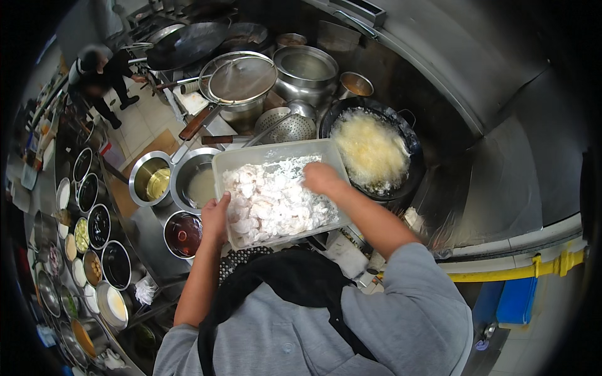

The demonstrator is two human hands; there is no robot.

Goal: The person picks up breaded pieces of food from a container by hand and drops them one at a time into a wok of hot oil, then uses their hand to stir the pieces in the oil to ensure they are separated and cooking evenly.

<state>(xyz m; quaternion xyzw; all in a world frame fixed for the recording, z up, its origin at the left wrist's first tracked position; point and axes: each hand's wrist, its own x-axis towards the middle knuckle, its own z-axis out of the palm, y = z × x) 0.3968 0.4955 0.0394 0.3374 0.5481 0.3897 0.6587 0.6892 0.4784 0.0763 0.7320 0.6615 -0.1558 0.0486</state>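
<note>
My left hand (216, 217) grips the left side of a translucent plastic tub (277, 149), its thumb over the rim. Pieces of food coated in white flour (273, 202), perhaps raw meat, fill much of the tub. Over the tub's right part, my right hand (321, 178) touches the floured pieces, fingers curled; whether it holds any is hidden. Just beyond the tub's right edge, a black wok (414, 162) holds pale yellow frying food (369, 145) in bubbling, foaming oil.
Behind the tub are a perforated ladle (298, 129), a wire-mesh strainer (243, 77) and a large steel pot (305, 63). Steel pots of yellow oil (158, 183), cloudy liquid (200, 185) and reddish liquid (182, 233) stand left. Several ingredient bowls (99, 225) line the left counter. Another person (101, 82) stands far left.
</note>
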